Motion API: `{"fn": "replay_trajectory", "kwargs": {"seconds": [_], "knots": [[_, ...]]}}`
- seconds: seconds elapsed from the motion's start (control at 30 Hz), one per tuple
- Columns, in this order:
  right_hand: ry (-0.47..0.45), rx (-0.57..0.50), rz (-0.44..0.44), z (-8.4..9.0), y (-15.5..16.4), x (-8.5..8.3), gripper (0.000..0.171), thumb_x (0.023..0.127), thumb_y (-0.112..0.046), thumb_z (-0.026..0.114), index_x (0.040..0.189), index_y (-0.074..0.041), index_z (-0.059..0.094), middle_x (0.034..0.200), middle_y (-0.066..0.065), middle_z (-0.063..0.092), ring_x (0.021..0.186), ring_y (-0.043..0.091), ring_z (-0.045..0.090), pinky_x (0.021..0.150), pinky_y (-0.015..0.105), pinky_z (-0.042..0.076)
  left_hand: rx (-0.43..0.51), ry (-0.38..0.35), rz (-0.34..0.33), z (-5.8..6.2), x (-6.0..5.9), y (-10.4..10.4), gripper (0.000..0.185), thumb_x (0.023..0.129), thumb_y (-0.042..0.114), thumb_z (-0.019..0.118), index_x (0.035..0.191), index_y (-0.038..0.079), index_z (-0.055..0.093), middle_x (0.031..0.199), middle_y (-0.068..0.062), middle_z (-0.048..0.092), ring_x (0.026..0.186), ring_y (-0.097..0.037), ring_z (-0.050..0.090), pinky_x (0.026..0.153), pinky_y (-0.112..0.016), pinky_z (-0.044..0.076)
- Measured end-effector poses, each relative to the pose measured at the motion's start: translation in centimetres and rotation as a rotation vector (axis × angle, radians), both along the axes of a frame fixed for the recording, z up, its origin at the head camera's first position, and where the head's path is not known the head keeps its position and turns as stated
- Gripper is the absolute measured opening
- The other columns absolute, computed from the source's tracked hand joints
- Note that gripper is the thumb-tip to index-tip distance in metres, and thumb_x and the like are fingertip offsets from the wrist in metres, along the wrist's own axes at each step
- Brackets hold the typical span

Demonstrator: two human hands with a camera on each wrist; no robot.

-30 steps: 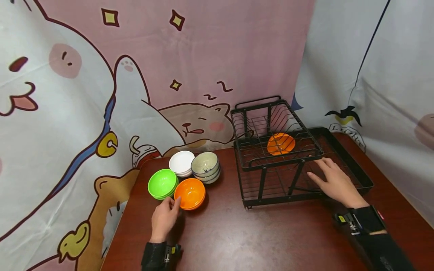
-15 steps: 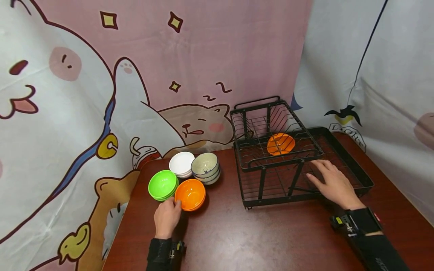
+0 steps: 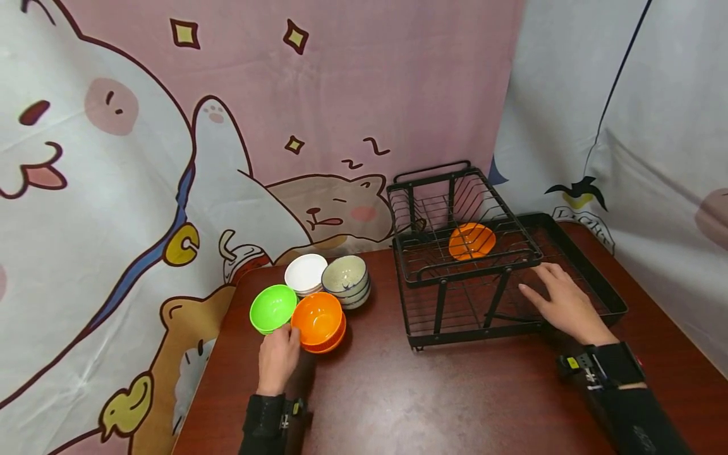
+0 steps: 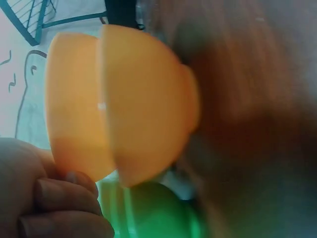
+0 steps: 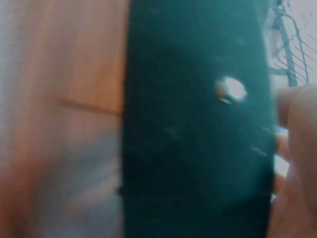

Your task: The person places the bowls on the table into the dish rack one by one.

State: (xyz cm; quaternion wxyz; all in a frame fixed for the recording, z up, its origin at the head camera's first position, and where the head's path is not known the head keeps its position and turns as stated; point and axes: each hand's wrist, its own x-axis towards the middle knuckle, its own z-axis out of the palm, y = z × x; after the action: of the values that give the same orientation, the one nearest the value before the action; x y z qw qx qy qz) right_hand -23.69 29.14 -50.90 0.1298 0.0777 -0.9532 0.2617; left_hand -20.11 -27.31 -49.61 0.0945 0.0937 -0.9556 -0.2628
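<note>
fingers (image 4: 59, 196) under tilted orange bowl (image 4: 143, 104)

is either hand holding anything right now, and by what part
The left hand pinches the top orange plastic bowl by its near rim, tilting it off the orange bowl beneath. The right hand rests flat on the black wire dish rack, holding nothing.

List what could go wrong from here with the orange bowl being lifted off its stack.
1. The left hand pinches only the near rim of the top orange bowl, which sits tilted; it might slip back down.
2. The green bowls and the patterned bowls sit right beside it and could get knocked.
3. The right hand rests on the rack tray; leaning might shift the rack.
</note>
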Motion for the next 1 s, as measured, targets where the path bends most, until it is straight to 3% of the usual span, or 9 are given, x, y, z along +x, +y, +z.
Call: {"fn": "replay_trajectory", "kwargs": {"seconds": [0.17,0.33,0.43,0.5,0.63,0.73,0.87,1.0], "knots": [[-0.015,-0.084,-0.01,3.4,1.0,-1.0,0.065,0.109,-0.036,0.055,0.159,0.002,0.037,0.151,0.036,0.037,0.134,0.06,0.04,0.098,0.078,0.034,-0.018,0.087,-0.042,3.3,-0.8,0.3,0.036,0.108,0.02,0.047,0.079,0.004,0.06,0.062,-0.005,0.044,0.056,-0.021,0.042,0.056,-0.032,0.034],[0.058,-0.18,0.008,9.0,1.7,-2.1,0.063,0.11,-0.034,0.053,0.164,-0.008,0.032,0.153,0.034,0.036,0.138,0.057,0.036,0.105,0.074,0.03,-0.013,0.223,-0.056,8.4,-1.6,0.6,0.038,0.109,0.02,0.045,0.076,0.005,0.058,0.061,-0.004,0.042,0.054,-0.021,0.04,0.054,-0.03,0.03],[0.138,-0.234,0.011,11.6,2.1,-2.5,0.059,0.11,-0.03,0.053,0.163,-0.01,0.036,0.151,0.032,0.04,0.136,0.051,0.039,0.11,0.061,0.03,-0.017,0.318,-0.066,11.1,-2.1,0.8,0.041,0.109,0.02,0.044,0.072,0.006,0.055,0.059,-0.004,0.038,0.05,-0.021,0.036,0.051,-0.03,0.027],[0.171,-0.254,0.003,12.6,2.3,-2.6,0.057,0.11,-0.029,0.053,0.162,-0.012,0.038,0.149,0.03,0.042,0.134,0.048,0.04,0.112,0.05,0.03,-0.026,0.355,-0.071,12.4,-2.3,0.9,0.042,0.109,0.02,0.044,0.071,0.006,0.054,0.058,-0.004,0.037,0.048,-0.021,0.035,0.049,-0.03,0.026],[0.139,-0.277,-0.012,12.7,2.5,-3.0,0.057,0.11,-0.032,0.052,0.163,-0.013,0.037,0.15,0.03,0.04,0.135,0.048,0.042,0.109,0.029,0.03,-0.032,0.361,-0.069,13.2,-2.7,0.9,0.042,0.109,0.02,0.044,0.071,0.005,0.055,0.057,-0.004,0.036,0.047,-0.022,0.035,0.049,-0.029,0.026],[0.054,-0.303,-0.005,12.0,2.5,-3.4,0.062,0.111,-0.036,0.048,0.165,-0.01,0.031,0.156,0.032,0.035,0.14,0.053,0.039,0.116,0.031,0.033,-0.03,0.361,-0.065,13.1,-3.1,1.1,0.041,0.108,0.019,0.045,0.072,0.005,0.056,0.057,-0.004,0.036,0.048,-0.022,0.035,0.048,-0.029,0.025],[-0.041,-0.385,0.034,12.4,1.9,-4.1,0.067,0.112,-0.04,0.045,0.167,-0.009,0.022,0.163,0.032,0.029,0.145,0.055,0.033,0.119,0.061,0.028,-0.029,0.399,-0.083,13.5,-3.9,2.1,0.042,0.108,0.018,0.046,0.069,0.005,0.054,0.058,-0.005,0.037,0.05,-0.023,0.036,0.05,-0.03,0.026],[-0.108,-0.447,0.084,15.4,0.3,-4.3,0.071,0.111,-0.046,0.044,0.169,-0.015,0.016,0.167,0.027,0.029,0.15,0.051,0.03,0.117,0.064,0.026,-0.017,0.448,-0.128,14.8,-4.8,4.0,0.041,0.107,0.018,0.047,0.07,0.004,0.057,0.058,-0.005,0.038,0.051,-0.024,0.037,0.051,-0.032,0.026]]}}
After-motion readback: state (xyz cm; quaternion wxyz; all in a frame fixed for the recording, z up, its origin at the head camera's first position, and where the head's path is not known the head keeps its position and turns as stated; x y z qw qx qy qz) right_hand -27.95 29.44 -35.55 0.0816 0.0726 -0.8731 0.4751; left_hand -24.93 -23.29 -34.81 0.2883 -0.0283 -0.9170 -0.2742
